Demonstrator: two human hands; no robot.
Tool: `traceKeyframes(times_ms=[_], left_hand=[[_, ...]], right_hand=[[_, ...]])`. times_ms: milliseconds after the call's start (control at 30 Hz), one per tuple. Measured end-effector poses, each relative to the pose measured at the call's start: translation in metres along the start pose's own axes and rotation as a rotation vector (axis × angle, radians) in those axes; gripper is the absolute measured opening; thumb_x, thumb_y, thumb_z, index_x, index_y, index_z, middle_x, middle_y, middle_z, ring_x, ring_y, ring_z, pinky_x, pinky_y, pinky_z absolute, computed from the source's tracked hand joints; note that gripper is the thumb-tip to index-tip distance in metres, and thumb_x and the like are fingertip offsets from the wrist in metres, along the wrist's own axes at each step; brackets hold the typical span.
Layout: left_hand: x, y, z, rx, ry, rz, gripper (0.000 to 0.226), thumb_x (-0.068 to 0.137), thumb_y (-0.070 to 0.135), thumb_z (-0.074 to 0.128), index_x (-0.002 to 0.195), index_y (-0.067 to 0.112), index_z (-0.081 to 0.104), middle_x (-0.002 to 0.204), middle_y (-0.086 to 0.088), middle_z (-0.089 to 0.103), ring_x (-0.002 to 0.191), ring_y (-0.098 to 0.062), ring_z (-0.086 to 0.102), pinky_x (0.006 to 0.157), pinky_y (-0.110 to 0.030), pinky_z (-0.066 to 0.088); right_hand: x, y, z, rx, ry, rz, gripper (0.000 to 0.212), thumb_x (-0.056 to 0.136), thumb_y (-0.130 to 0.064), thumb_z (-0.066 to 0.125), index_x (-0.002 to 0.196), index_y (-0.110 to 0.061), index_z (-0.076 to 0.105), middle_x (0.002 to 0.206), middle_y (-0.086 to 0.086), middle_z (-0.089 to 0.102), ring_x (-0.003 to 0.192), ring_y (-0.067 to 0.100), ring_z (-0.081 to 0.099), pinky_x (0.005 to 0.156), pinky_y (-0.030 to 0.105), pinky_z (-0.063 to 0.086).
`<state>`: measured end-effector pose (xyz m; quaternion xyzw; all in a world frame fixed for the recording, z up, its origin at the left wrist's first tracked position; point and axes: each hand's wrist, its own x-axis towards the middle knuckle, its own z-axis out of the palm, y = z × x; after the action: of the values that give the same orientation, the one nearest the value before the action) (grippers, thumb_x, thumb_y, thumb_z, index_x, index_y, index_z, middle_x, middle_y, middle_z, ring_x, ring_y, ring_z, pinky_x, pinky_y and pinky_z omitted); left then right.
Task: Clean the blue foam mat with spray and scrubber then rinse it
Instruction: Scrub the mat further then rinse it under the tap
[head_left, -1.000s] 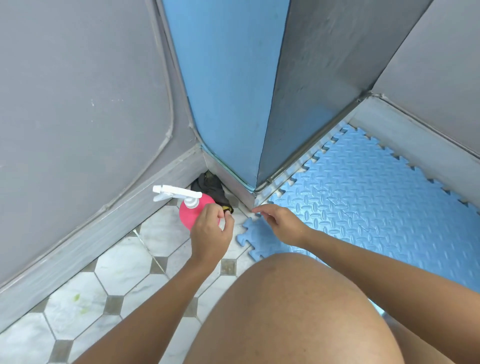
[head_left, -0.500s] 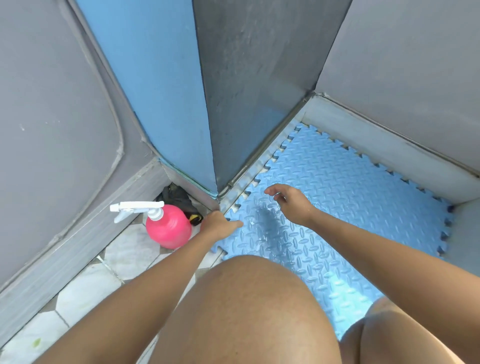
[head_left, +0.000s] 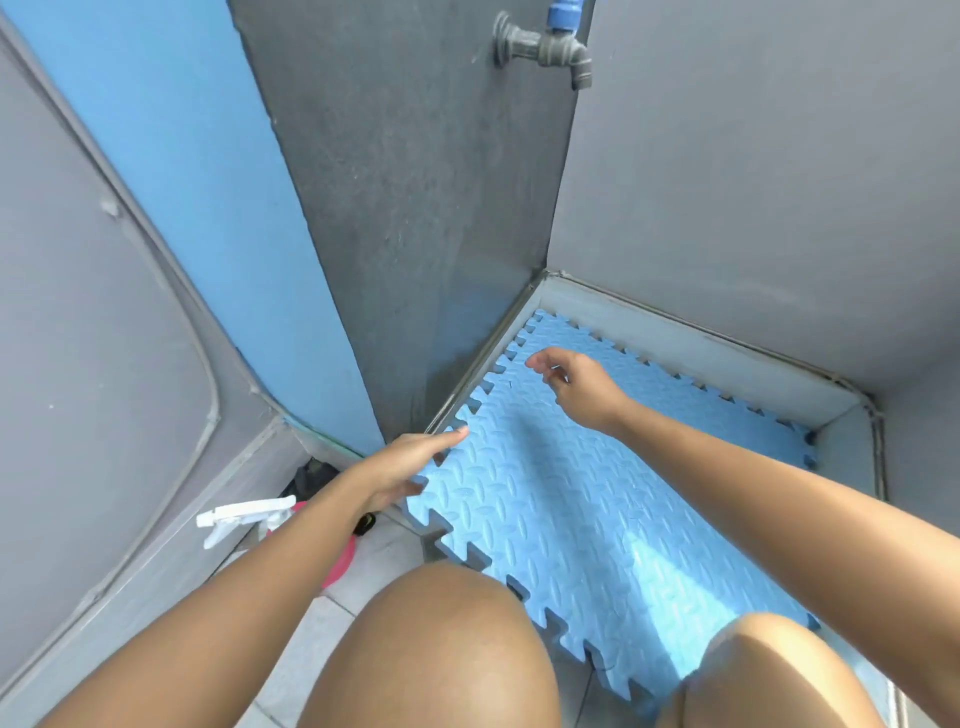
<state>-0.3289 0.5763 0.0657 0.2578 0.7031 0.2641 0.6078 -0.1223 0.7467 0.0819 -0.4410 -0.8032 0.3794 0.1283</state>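
I am crouching in a narrow wash corner with matt grey walls, a blue painted panel (head_left: 171, 182) at upper left and a grey tap (head_left: 545, 49) jutting out at the top of the frame. The blue foam mat (head_left: 571, 519) is lying flat in the low bay at centre right, hemmed on its far sides by a raised grey curb (head_left: 675, 332), its near corner reaching out over the pale floor tiles (head_left: 306, 654).

My left hand (head_left: 410, 467) is resting on the mat's left toothed edge, grip apart, fingers lying straight along the foam. I cannot tell if the thumb is tucked under. My right hand (head_left: 582, 384) is hovering above the far end, grip loose and empty, fingers gently curled.

The mat is looking light, soft and bendy, so I am expecting it to flop if lifted by one corner. Taking it along an edge behind the jigsaw teeth seems safest, since the tabs could tear. Its raised oval tread is probably trapping dirt and should stay grippy when wet.

At lower left, a pink spray bottle (head_left: 239, 517) with a white trigger is standing half hidden behind my forearm, beside a dark bundle (head_left: 311, 475) I cannot identify.
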Motion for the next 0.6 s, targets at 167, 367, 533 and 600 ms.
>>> traceKeyframes(times_ms=[167,367,533,600], left_hand=[[-0.001,0.05,0.012,0.139,0.043,-0.031,0.093,0.087,0.075,0.059,0.156,0.014,0.041,0.145,-0.008,0.052,0.113,-0.023,0.056,0.111,-0.042,0.036],[-0.009,0.071,0.031,0.513,0.357,0.205,0.059,0.099,0.046,0.063,0.062,0.017,0.029,0.058,0.0,0.028,0.048,-0.015,0.025,0.049,-0.029,0.024],[-0.033,0.092,0.022,0.604,0.441,0.389,0.065,0.098,0.045,0.065,0.061,0.019,0.018,0.057,0.002,0.019,0.048,-0.015,0.015,0.047,-0.03,0.015],[-0.044,0.101,0.017,0.617,0.448,0.436,0.066,0.098,0.044,0.065,0.061,0.019,0.017,0.057,0.002,0.018,0.048,-0.015,0.013,0.048,-0.031,0.014]], right_hand=[[0.031,-0.026,-0.06,0.058,0.225,-0.017,0.034,0.1,-0.007,0.037,0.116,-0.018,0.065,0.104,-0.004,0.062,0.092,0.018,0.059,0.072,0.028,0.043],[0.075,-0.091,-0.165,0.145,0.57,-0.164,0.03,0.103,-0.031,0.041,0.118,-0.015,0.062,0.1,-0.004,0.06,0.089,0.015,0.055,0.087,0.04,0.051],[0.094,-0.165,-0.222,0.096,0.519,-0.304,0.04,0.105,-0.038,0.038,0.138,-0.022,0.054,0.129,-0.002,0.057,0.115,0.011,0.055,0.104,0.028,0.041],[0.098,-0.183,-0.231,0.038,0.429,-0.349,0.045,0.104,-0.042,0.039,0.143,-0.023,0.051,0.138,-0.003,0.056,0.126,0.012,0.052,0.111,0.031,0.037]])
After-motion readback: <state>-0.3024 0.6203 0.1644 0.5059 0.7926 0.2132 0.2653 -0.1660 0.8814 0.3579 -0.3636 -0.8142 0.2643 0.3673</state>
